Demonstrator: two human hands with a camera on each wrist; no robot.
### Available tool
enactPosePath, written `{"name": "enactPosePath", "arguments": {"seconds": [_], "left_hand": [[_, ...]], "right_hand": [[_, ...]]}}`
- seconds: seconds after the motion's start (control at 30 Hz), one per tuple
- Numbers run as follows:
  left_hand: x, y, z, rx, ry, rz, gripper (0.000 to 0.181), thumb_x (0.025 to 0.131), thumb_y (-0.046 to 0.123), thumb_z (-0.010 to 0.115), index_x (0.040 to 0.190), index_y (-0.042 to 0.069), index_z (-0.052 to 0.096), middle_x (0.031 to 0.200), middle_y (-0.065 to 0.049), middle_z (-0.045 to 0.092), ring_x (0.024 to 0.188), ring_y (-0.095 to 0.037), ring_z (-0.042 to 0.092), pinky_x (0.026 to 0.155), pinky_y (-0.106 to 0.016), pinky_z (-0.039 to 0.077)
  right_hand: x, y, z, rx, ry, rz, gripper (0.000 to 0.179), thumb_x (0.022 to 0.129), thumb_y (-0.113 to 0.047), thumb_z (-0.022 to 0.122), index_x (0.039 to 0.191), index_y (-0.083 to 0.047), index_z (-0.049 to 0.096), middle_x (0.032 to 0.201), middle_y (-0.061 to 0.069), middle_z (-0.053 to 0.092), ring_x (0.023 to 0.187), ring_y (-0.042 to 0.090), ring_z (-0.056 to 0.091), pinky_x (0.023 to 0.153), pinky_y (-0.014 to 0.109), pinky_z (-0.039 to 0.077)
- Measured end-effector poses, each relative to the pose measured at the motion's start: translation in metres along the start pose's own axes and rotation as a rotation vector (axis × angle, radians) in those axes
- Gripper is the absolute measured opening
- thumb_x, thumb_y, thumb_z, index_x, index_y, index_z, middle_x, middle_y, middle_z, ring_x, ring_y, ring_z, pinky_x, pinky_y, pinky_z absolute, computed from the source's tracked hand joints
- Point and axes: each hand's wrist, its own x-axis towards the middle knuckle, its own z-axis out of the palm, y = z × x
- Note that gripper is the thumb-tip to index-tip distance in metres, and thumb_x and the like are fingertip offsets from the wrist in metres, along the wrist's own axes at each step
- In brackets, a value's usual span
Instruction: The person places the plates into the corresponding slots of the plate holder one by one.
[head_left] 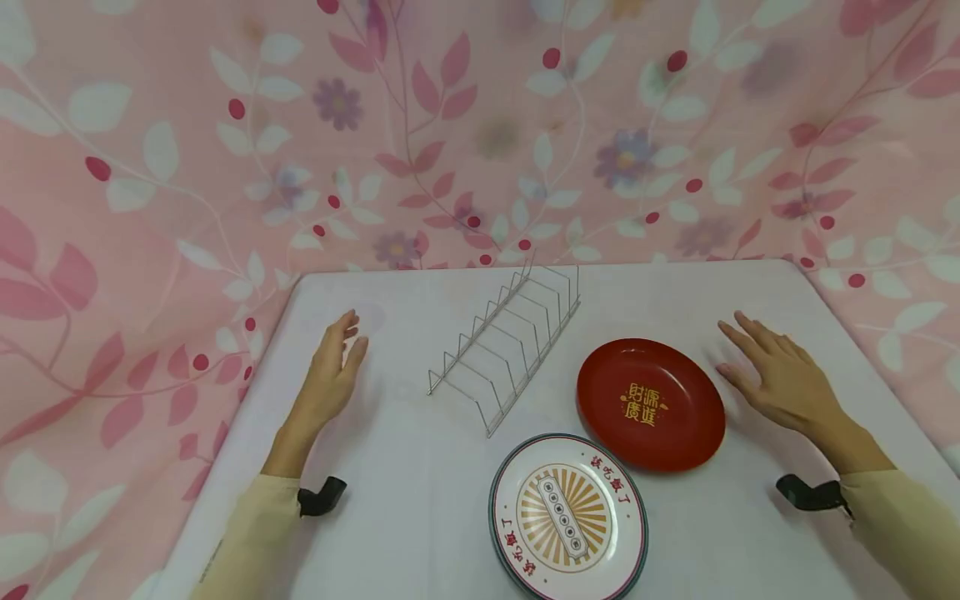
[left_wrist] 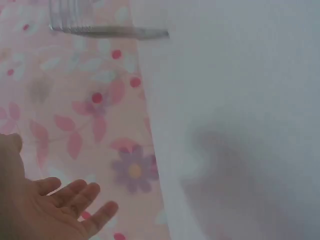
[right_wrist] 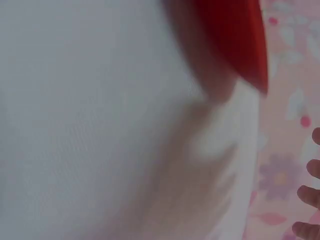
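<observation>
My left hand (head_left: 330, 375) hovers over the left side of the table, fingers loosely bent and holding nothing. To its right stands a wire dish rack (head_left: 495, 333), set at a slant. My right hand (head_left: 783, 379) is held above the table on the right with fingers spread, just right of a red plate (head_left: 690, 417) with gold characters in its middle. A white plate (head_left: 547, 575) with a dark rim and a sunburst print lies nearer to me, its edge meeting the red one. In the left wrist view, the fingers (left_wrist: 82, 197) are apart from the rack.
The table (head_left: 405, 500) has a white top. Behind it and at both sides hangs a pink floral cloth (head_left: 465, 125). Dark wrist straps (head_left: 321, 497) show at both cuffs.
</observation>
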Motion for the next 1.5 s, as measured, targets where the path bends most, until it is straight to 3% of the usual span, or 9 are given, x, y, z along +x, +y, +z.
{"name": "enactPosePath", "arguments": {"seconds": [0.07, 0.17, 0.33, 0.47, 0.7, 0.87, 1.13, 1.4, 1.5], "left_hand": [[-0.006, 0.014, 0.009, -0.184, 0.039, 0.059, 0.052, 0.107, 0.024, 0.036, 0.154, 0.006, 0.022, 0.147, -0.018, 0.041, 0.133, -0.037, 0.042, 0.109, -0.046, 0.037], [-0.012, 0.034, 0.027, -0.407, 0.108, 0.195, 0.049, 0.105, 0.008, 0.036, 0.152, 0.005, 0.025, 0.140, -0.023, 0.045, 0.126, -0.037, 0.048, 0.103, -0.032, 0.043], [-0.020, 0.054, 0.060, -0.600, 0.174, 0.426, 0.050, 0.098, -0.002, 0.041, 0.147, -0.005, 0.029, 0.132, -0.033, 0.045, 0.121, -0.038, 0.049, 0.099, -0.032, 0.046], [-0.021, 0.059, 0.080, -0.500, 0.192, 0.467, 0.058, 0.095, 0.020, 0.056, 0.144, -0.006, 0.036, 0.142, -0.027, 0.040, 0.131, -0.034, 0.040, 0.104, -0.038, 0.039], [-0.021, 0.059, 0.099, -0.326, 0.072, 0.393, 0.105, 0.083, 0.066, 0.062, 0.150, -0.005, 0.024, 0.158, -0.024, 0.014, 0.144, -0.040, 0.010, 0.109, -0.060, 0.011], [-0.019, 0.058, 0.103, -0.311, 0.043, 0.391, 0.120, 0.074, 0.061, 0.076, 0.148, -0.013, 0.018, 0.155, -0.030, 0.016, 0.141, -0.046, 0.014, 0.104, -0.063, 0.009], [-0.011, 0.024, 0.124, -0.234, 0.060, 0.434, 0.138, 0.059, 0.063, 0.084, 0.153, -0.004, 0.008, 0.158, -0.015, 0.021, 0.137, -0.033, 0.032, 0.100, -0.054, 0.031], [-0.010, 0.026, 0.129, -0.250, 0.065, 0.467, 0.149, 0.043, 0.019, 0.101, 0.151, -0.007, 0.002, 0.155, -0.022, 0.024, 0.127, -0.041, 0.043, 0.099, -0.053, 0.036], [-0.012, 0.024, 0.132, -0.244, 0.079, 0.466, 0.150, 0.040, 0.018, 0.101, 0.150, -0.009, 0.002, 0.154, -0.024, 0.025, 0.123, -0.043, 0.045, 0.097, -0.054, 0.036]], "right_hand": [[-0.007, -0.019, -0.003, 0.025, 0.097, -0.036, 0.063, 0.089, -0.032, 0.066, 0.146, -0.016, 0.045, 0.146, 0.018, 0.046, 0.127, 0.043, 0.044, 0.102, 0.065, 0.034], [-0.021, -0.054, -0.005, 0.099, 0.206, -0.094, 0.047, 0.079, -0.018, 0.077, 0.124, -0.010, 0.062, 0.111, 0.007, 0.065, 0.099, 0.026, 0.058, 0.083, 0.044, 0.051], [-0.057, -0.106, 0.007, 0.273, 0.199, -0.157, 0.035, 0.069, -0.003, 0.083, 0.089, -0.023, 0.062, 0.073, -0.020, 0.054, 0.064, -0.001, 0.048, 0.060, 0.012, 0.041], [-0.083, -0.134, 0.023, 0.337, 0.102, -0.094, 0.041, 0.071, -0.006, 0.084, 0.084, -0.033, 0.057, 0.065, -0.026, 0.045, 0.058, -0.004, 0.042, 0.052, 0.011, 0.035], [-0.103, -0.163, 0.044, 0.389, -0.104, 0.056, 0.026, 0.079, -0.024, 0.081, 0.095, -0.026, 0.061, 0.066, -0.024, 0.045, 0.055, -0.006, 0.039, 0.049, 0.017, 0.038], [-0.102, -0.178, 0.051, 0.382, -0.185, 0.174, 0.039, 0.079, -0.036, 0.079, 0.109, -0.021, 0.060, 0.066, -0.020, 0.043, 0.056, -0.004, 0.039, 0.050, 0.017, 0.037], [-0.095, -0.181, 0.052, 0.437, -0.299, 0.272, 0.054, 0.080, -0.038, 0.078, 0.125, -0.017, 0.056, 0.070, -0.011, 0.046, 0.061, 0.000, 0.042, 0.052, 0.018, 0.041], [-0.097, -0.175, 0.056, 0.588, -0.160, 0.235, 0.033, 0.087, -0.021, 0.074, 0.118, -0.016, 0.064, 0.079, -0.012, 0.053, 0.066, 0.002, 0.046, 0.055, 0.019, 0.042], [-0.097, -0.174, 0.056, 0.619, -0.129, 0.236, 0.031, 0.087, -0.017, 0.073, 0.117, -0.015, 0.066, 0.081, -0.011, 0.054, 0.067, 0.004, 0.047, 0.056, 0.019, 0.043]]}}
